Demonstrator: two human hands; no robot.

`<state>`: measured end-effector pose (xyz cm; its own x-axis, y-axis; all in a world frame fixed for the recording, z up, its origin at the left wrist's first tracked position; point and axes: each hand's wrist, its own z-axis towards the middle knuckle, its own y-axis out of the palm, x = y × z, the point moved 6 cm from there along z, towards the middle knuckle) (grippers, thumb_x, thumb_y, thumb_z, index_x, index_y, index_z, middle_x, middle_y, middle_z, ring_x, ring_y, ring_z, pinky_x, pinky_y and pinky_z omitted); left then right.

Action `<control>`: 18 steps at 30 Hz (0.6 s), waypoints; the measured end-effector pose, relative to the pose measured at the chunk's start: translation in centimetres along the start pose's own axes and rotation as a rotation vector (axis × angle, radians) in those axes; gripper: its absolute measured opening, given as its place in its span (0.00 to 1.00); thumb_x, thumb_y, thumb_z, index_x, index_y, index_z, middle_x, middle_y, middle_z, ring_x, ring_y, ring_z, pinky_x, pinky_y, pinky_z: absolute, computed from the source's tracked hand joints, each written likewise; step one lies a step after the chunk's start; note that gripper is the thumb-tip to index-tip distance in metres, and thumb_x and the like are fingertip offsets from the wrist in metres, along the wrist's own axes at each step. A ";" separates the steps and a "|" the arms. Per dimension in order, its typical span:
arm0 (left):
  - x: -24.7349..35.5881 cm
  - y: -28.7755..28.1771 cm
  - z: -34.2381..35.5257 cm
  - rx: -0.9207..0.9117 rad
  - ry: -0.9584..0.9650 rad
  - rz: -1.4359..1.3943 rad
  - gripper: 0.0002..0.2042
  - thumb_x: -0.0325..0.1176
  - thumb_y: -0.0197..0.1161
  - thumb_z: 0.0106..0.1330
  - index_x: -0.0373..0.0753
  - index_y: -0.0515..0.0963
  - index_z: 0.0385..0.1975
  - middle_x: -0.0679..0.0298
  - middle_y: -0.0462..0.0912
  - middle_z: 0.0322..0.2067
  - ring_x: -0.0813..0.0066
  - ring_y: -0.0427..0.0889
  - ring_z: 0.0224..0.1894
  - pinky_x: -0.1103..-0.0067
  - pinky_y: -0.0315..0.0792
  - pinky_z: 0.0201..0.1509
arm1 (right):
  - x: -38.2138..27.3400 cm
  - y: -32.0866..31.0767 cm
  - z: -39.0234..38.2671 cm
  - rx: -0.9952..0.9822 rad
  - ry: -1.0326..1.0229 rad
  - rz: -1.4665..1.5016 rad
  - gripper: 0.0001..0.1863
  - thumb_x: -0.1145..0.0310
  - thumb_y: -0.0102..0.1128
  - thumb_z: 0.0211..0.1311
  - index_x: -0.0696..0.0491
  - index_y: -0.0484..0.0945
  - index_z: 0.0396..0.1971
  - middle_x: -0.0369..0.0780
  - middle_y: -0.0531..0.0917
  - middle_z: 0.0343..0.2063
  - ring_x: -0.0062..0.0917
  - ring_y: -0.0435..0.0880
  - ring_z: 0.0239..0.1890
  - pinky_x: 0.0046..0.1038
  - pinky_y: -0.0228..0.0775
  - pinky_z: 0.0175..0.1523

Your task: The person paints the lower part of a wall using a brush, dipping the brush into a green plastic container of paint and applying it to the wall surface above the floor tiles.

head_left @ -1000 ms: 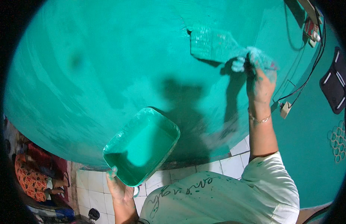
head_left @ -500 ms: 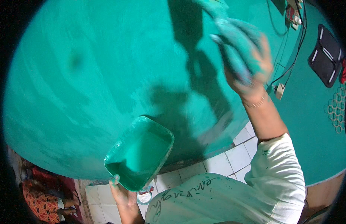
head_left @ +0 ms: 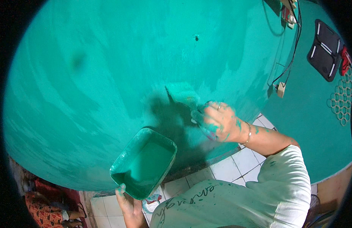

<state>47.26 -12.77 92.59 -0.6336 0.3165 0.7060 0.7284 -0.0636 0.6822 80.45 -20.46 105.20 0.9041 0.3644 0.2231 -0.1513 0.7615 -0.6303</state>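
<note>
My left hand (head_left: 129,203) grips the near end of a rectangular green plastic tub (head_left: 125,155), thumb over its rim. Green paint (head_left: 153,159) lies in it, partly in shadow. To the right, my right hand (head_left: 220,122), smeared with green, is closed round the handle of a wide paintbrush (head_left: 182,92). The brush head is coated in green and lies against the green wall (head_left: 88,114), its tip pointing up and left. Most of the handle is hidden by my fingers.
Cables hang by a socket (head_left: 281,90) on the right. Beyond are a dark panel with white strips (head_left: 326,49) and a hanging net of rings (head_left: 341,102). White floor tiles (head_left: 236,163) run below the wall. Another person in orange patterned clothing (head_left: 43,211) is at lower left.
My right hand has swept the brush down and left across the wall, from high on the right to just above the tub. The tub has shifted slightly downward in view.
</note>
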 end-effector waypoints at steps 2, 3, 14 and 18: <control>0.1 0.2 -0.2 -0.006 -0.016 -0.009 0.31 0.37 0.61 0.51 0.34 0.62 0.57 0.57 0.68 0.54 0.60 0.68 0.56 0.63 0.64 0.59 | 0.6 -0.8 0.6 -0.014 0.120 0.110 0.19 0.70 0.62 0.39 0.51 0.74 0.37 0.44 0.75 0.39 0.41 0.76 0.39 0.37 0.70 0.38; 0.2 0.2 -0.3 0.006 -0.027 -0.003 0.32 0.38 0.62 0.51 0.34 0.62 0.57 0.57 0.68 0.54 0.60 0.68 0.56 0.63 0.64 0.59 | 1.6 -1.0 1.5 -0.015 0.166 0.126 0.20 0.71 0.62 0.40 0.51 0.74 0.39 0.45 0.75 0.41 0.42 0.76 0.40 0.37 0.70 0.38; 0.5 0.4 -0.3 -0.013 -0.051 0.054 0.31 0.42 0.64 0.49 0.39 0.66 0.54 0.58 0.71 0.51 0.57 0.70 0.53 0.59 0.66 0.57 | 5.3 -13.8 14.6 0.484 -0.196 -0.344 0.12 0.70 0.66 0.49 0.51 0.79 0.35 0.40 0.79 0.29 0.31 0.78 0.28 0.29 0.69 0.32; 0.5 0.4 -0.3 -0.010 -0.087 0.056 0.31 0.42 0.64 0.49 0.39 0.65 0.55 0.58 0.71 0.51 0.57 0.69 0.54 0.59 0.65 0.57 | 5.5 -9.8 14.6 0.525 -0.164 -0.387 0.17 0.70 0.68 0.43 0.49 0.78 0.38 0.38 0.79 0.33 0.31 0.79 0.33 0.27 0.71 0.37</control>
<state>47.20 -12.96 93.26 -0.5663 0.3929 0.7245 0.7593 -0.0931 0.6440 81.11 -18.13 123.48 0.8660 0.0575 0.4967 -0.0401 0.9981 -0.0458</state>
